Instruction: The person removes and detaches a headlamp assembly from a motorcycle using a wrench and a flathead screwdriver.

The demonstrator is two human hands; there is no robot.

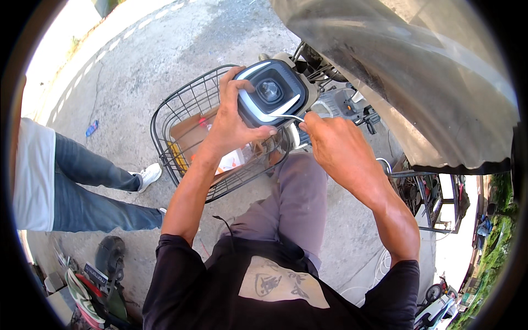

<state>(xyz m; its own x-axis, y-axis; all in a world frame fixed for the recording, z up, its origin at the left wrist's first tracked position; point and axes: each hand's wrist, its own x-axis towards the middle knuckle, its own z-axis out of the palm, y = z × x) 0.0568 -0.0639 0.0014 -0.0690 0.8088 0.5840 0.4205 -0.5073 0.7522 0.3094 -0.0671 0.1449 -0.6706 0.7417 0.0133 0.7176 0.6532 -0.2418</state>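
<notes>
A square-cornered scooter headlight (282, 77), dark-rimmed with white curved strips and a round lens in the middle, faces up at the front of a scooter (336, 104). My left hand (226, 118) grips its left side, fingers over the upper edge and thumb along the lower one. In my closed right hand (336, 142) is a thin bent metal tool (290, 116). The tool's tip touches the lower edge of the headlight, near a white strip. My fist hides the tool's other end, so its exact kind cannot be told.
Below my left forearm is a black wire basket (154, 132) with a cardboard box (184, 129) and small items inside. A person in jeans (91, 165) stands at the left. A grey sheet cover (396, 71) hangs at the upper right. A metal rack (434, 201) stands right.
</notes>
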